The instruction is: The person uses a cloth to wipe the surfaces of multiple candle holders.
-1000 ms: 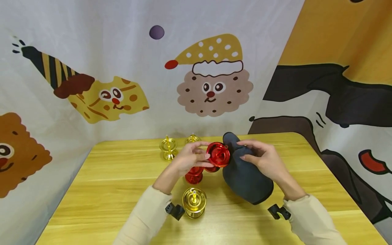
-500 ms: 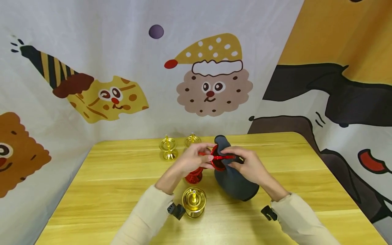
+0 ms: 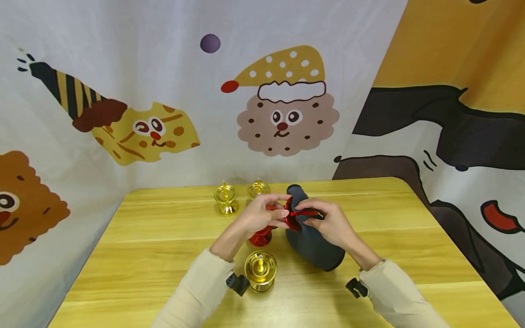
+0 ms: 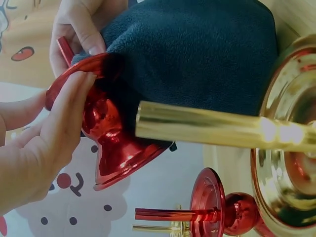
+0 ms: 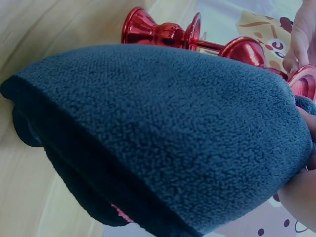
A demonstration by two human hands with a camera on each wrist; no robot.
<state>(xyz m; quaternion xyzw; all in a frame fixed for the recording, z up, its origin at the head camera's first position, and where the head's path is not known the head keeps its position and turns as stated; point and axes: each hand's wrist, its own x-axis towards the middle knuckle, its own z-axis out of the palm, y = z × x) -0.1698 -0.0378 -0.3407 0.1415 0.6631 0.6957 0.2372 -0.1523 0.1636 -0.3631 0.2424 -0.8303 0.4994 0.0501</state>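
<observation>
My left hand (image 3: 259, 215) grips a shiny red candle holder (image 4: 111, 148) around its dish, tilted on its side in the head view. Its thin spike points right, toward my right hand (image 3: 334, 223). That hand pinches a dark blue-grey cloth (image 3: 315, 246) right at the spike, so part of the spike is hidden by fingers and fabric. The bulk of the cloth hangs below the fingers in the head view and fills much of the right wrist view (image 5: 163, 128). A second red candle holder (image 3: 260, 238) stands on the table just below my left hand, partly covered by it.
A gold candle holder (image 3: 260, 273) stands upright at the front, close to the left wrist. Two more gold ones, a left one (image 3: 227, 197) and a right one (image 3: 258, 187), stand at the back of the wooden table (image 3: 156, 246). A printed curtain (image 3: 221, 132) hangs behind.
The red candle holder has tipped from its dish facing up to lying sideways, spike to the right. My right hand has moved left with the cloth, up to the spike.
</observation>
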